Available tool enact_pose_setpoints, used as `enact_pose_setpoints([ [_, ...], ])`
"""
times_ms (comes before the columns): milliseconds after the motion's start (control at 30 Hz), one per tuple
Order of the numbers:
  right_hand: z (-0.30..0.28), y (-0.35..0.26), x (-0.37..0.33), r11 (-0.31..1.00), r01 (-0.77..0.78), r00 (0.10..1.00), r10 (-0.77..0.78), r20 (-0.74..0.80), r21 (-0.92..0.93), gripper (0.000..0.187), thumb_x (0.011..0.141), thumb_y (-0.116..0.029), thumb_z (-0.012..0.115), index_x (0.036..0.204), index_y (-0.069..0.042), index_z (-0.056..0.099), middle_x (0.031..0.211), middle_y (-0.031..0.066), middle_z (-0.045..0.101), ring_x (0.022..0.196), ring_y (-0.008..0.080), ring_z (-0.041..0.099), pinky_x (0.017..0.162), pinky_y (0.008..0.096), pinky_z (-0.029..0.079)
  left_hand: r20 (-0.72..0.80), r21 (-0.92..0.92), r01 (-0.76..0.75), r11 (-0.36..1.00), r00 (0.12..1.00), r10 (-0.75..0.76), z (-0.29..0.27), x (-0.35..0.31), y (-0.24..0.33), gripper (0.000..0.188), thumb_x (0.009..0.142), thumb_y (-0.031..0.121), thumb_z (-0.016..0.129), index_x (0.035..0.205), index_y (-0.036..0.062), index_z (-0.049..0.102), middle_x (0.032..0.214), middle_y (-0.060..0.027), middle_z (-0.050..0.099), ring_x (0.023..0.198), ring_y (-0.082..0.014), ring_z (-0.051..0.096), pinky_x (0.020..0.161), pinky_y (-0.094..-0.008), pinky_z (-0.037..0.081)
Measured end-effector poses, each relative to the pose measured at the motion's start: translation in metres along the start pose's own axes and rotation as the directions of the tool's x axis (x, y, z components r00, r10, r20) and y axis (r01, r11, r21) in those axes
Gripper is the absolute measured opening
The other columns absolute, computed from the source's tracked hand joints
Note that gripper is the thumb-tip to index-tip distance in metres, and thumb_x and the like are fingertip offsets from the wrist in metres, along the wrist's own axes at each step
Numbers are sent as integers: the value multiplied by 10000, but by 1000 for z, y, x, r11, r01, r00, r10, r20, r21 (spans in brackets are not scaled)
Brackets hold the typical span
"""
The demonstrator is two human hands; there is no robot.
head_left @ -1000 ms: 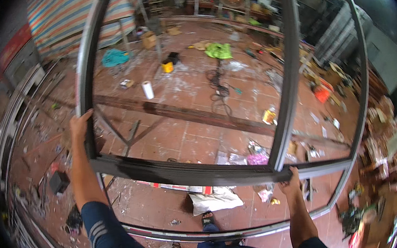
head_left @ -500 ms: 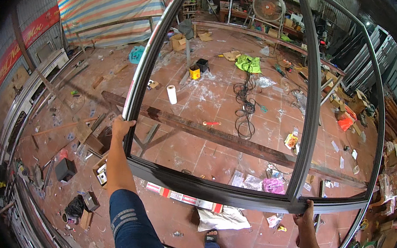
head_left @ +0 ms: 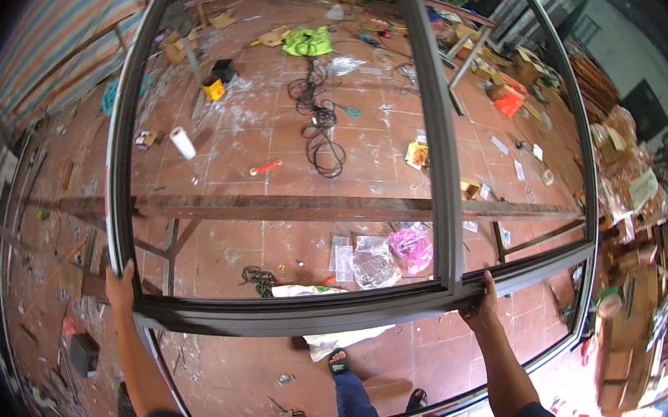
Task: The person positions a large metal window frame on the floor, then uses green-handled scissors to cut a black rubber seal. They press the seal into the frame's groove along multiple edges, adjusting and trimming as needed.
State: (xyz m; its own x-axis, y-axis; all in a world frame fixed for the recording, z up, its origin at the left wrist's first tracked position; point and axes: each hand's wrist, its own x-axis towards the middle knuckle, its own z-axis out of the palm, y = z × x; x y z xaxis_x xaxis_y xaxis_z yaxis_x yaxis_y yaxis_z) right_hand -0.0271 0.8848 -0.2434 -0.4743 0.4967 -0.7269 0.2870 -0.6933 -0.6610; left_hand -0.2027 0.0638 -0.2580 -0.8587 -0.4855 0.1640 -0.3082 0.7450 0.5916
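Observation:
A large dark grey metal window frame fills the middle of the view, with an upright bar and a crossbar dividing it into open panels. My left hand is closed round its left side member, close to the crossbar's end. On the right, my right hand grips the crossbar just right of the upright bar, its thumb on top and its fingers partly hidden underneath. Through the panels shows a long rusty beam on legs, beyond the crossbar. The frame's lower edge passes close to my body.
On the tiled floor lie a black cable, a white roll, a pink plastic bag and a bright green bag. A yellow container stands farther back. Wrapped bundles line the right side. My sandalled feet are below the crossbar.
The view has swung to the right and tilted down. The frame now appears farther left and more level, and both hands keep their grip on it.

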Motion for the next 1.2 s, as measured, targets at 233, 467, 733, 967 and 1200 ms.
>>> enact_pose_setpoints([
  [233, -21, 7, -1, 995, 98, 993, -95, 75, -36, 642, 828, -714, 691, 1109, -137, 680, 993, 52, 711, 815, 215, 667, 711, 368, 546, 40, 486, 78, 871, 993, -111, -24, -325, 13, 792, 938, 241, 704, 1595, 34, 314, 1616, -310, 280, 1474, -489, 315, 1218, -528, 272],
  [467, -4, 5, -9, 991, 48, 997, -55, -52, -127, 774, 766, -770, 714, 1177, -116, 653, 1049, 87, 676, 893, 236, 632, 724, 392, 501, 590, 349, -322, 880, 805, 61, 1, -584, 68, 494, 958, 478, 579, 1358, 191, 614, 1412, -114, 573, 1328, -385, 486, 1136, -682, 271],
  [733, -195, -3, -94, 116, 544, 715, -583, 386, -831, 858, 826, -564, 746, 1492, -79, 505, 1412, 273, 547, 1315, 452, 520, 1138, 515, 382, 198, 374, -296, 879, 951, 237, -17, -612, 51, 349, 854, 399, 724, 797, 55, 739, 864, -175, 699, 966, -427, 614, 1132, -640, 303],
  [967, -502, 58, -95, 723, 200, 521, -650, -553, -661, 1066, 792, -581, 815, 1613, -136, 303, 1650, 197, 283, 1507, 442, 253, 1172, 606, 285, 209, 396, -294, 870, 951, 226, -44, -611, 76, 431, 886, 436, 700, 734, 37, 762, 791, -153, 722, 906, -394, 632, 1115, -594, 343],
  [1200, -444, 46, -84, 813, 315, 949, -269, -165, 490, 310, 934, -425, 733, 1012, -157, 599, 882, 8, 574, 897, 215, 622, 802, 415, 547, 241, 446, -255, 858, 957, 159, -72, -608, 104, 514, 932, 510, 627, 788, 46, 794, 836, -154, 740, 927, -365, 649, 1143, -573, 320],
])
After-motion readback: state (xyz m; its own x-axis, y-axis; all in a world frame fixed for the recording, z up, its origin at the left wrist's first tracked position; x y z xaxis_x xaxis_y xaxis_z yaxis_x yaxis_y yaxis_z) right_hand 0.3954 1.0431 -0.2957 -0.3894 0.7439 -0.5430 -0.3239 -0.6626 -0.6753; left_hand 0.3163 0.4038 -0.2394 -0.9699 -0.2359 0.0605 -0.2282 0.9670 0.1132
